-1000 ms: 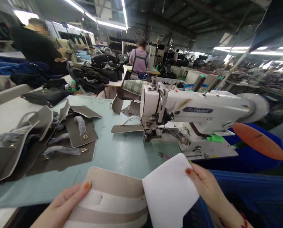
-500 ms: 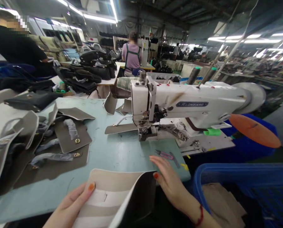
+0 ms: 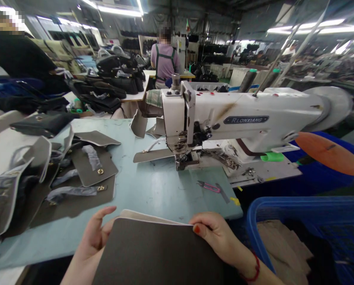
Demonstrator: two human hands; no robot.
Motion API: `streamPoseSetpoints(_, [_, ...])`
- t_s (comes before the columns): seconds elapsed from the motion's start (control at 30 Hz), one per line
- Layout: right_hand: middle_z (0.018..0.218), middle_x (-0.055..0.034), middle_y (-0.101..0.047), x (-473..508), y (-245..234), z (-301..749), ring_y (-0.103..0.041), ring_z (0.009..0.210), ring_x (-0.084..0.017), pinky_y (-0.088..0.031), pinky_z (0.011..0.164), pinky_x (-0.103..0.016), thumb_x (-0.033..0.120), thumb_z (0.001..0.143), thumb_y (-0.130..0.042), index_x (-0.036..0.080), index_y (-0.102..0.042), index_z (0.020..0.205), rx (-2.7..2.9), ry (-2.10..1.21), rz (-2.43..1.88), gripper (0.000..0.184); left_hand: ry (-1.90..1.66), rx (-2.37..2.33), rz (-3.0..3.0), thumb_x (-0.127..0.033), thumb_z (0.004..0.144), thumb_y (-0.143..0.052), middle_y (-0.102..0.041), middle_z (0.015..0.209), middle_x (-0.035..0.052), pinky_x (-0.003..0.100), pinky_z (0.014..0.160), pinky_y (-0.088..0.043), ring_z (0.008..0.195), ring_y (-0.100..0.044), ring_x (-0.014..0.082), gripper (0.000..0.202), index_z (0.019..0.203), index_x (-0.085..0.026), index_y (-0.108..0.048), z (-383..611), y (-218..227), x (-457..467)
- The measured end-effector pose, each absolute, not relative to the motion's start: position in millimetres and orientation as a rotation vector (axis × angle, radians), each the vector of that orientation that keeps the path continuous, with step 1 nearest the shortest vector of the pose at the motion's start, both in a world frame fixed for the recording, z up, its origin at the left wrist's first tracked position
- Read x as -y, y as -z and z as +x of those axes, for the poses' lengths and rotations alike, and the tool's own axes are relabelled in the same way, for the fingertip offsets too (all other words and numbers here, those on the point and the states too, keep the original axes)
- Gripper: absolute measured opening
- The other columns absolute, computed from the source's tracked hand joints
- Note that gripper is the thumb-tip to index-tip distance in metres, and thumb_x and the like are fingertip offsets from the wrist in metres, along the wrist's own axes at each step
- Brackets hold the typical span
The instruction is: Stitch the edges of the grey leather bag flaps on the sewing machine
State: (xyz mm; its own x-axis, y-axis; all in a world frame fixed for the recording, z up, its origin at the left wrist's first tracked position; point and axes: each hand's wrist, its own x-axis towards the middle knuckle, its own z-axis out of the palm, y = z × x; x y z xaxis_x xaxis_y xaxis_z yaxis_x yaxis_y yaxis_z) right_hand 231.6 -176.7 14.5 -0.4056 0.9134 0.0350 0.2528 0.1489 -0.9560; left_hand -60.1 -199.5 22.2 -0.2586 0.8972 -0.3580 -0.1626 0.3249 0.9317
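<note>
Low in front of me is a folded dark grey-brown bag panel (image 3: 153, 253), its plain outer face towards me and a pale lining edge showing along the top. My right hand (image 3: 216, 233) pinches its top right corner between thumb and fingers. At the left edge, my left hand (image 3: 90, 237) holds the panel from the side and partly behind it, with the index finger sticking out free; its other fingers are partly hidden. Beyond the panel stands a white sewing machine (image 3: 242, 118). Another grey-brown panel (image 3: 153, 155) with a handle lies beside its needle area.
Several panels with wrapped handles (image 3: 89, 168) are piled at the left of the pale green table (image 3: 147, 190). Pink thread snips (image 3: 209, 187) lie right of centre. A blue basket (image 3: 307, 202) with fabric pieces stands at right. Two co-workers are further back.
The panel has been folded over, so its dark outer face now covers the striped pale inside. My right hand has closed on its corner; my left hand has shifted behind the left edge.
</note>
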Motion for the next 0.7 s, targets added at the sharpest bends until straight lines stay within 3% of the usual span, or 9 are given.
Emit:
streamPoseSetpoints(0.1, [0.073, -0.0052, -0.067, 181.0, -12.3, 235.9, -0.06, 0.068, -0.015, -0.044, 0.062, -0.021, 0.059, 0.095, -0.05, 0.014, -0.073, 0.083, 1.671, -1.429, -1.109, 0.053, -1.046, -1.358, 0.653, -0.039, 0.058, -0.089, -0.067, 0.067, -0.0048, 0.022, 0.044, -0.046, 0.048, -0.057, 0.0141, 0.054, 0.101, -0.028, -0.057, -65.9, -19.2, 203.1])
streamPoseSetpoints(0.17, [0.071, -0.0046, -0.065, 183.6, -9.7, 237.0, -0.058, 0.067, -0.015, -0.043, 0.061, -0.021, 0.061, 0.094, -0.051, 0.014, -0.072, 0.081, 1.612, -1.471, -1.124, 0.053, -0.985, -1.353, 0.621, -0.04, 0.064, -0.085, -0.071, 0.073, -0.0003, 0.022, 0.051, -0.049, 0.057, -0.061, 0.0154, 0.037, 0.091, -0.021, -0.067, -71.5, -16.4, 205.3])
streamPoseSetpoints(0.3, [0.069, -0.0032, -0.061, 188.8, -2.5, 237.2, -0.054, 0.065, -0.014, -0.041, 0.061, -0.021, 0.06, 0.094, -0.05, 0.014, -0.07, 0.078, 1.541, -1.487, -1.201, 0.052, -1.049, -1.307, 0.6, -0.058, 0.066, -0.076, -0.076, 0.097, 0.0088, 0.03, 0.072, -0.058, 0.089, -0.068, 0.0285, 0.044, 0.086, -0.019, -0.08, -78.4, -11.6, 210.2])
streamPoseSetpoints(0.43, [0.07, -0.0032, -0.06, 195.8, 5.3, 237.7, -0.053, 0.065, -0.014, -0.04, 0.06, -0.021, 0.058, 0.095, -0.05, 0.014, -0.069, 0.079, 1.532, -1.514, -1.242, 0.05, -1.003, -1.473, 0.803, -0.048, 0.071, -0.079, -0.072, 0.118, 0.0055, 0.024, 0.091, -0.052, 0.11, -0.063, 0.0269, 0.033, 0.093, -0.023, -0.08, -73.8, -10.0, 217.1])
streamPoseSetpoints(0.5, [0.071, -0.0034, -0.061, 198.8, 7.1, 238.3, -0.055, 0.066, -0.015, -0.041, 0.061, -0.021, 0.057, 0.095, -0.05, 0.015, -0.069, 0.08, 1.548, -1.5, -1.253, 0.049, -1.004, -1.538, 0.829, -0.043, 0.069, -0.082, -0.072, 0.118, 0.0054, 0.022, 0.089, -0.051, 0.11, -0.063, 0.0262, 0.031, 0.092, -0.023, -0.08, -69.2, -10.3, 219.5])
streamPoseSetpoints(0.7, [0.069, -0.0026, -0.061, 204.6, 5.6, 239.5, -0.054, 0.064, -0.014, -0.04, 0.061, -0.021, 0.054, 0.098, -0.046, 0.015, -0.067, 0.076, 1.668, -1.404, -1.184, 0.049, -1.077, -1.527, 0.672, -0.043, 0.063, -0.086, -0.077, 0.098, 0.0048, 0.017, 0.07, -0.054, 0.086, -0.068, 0.0203, 0.031, 0.083, -0.02, -0.078, -63.5, -3.0, 225.2])
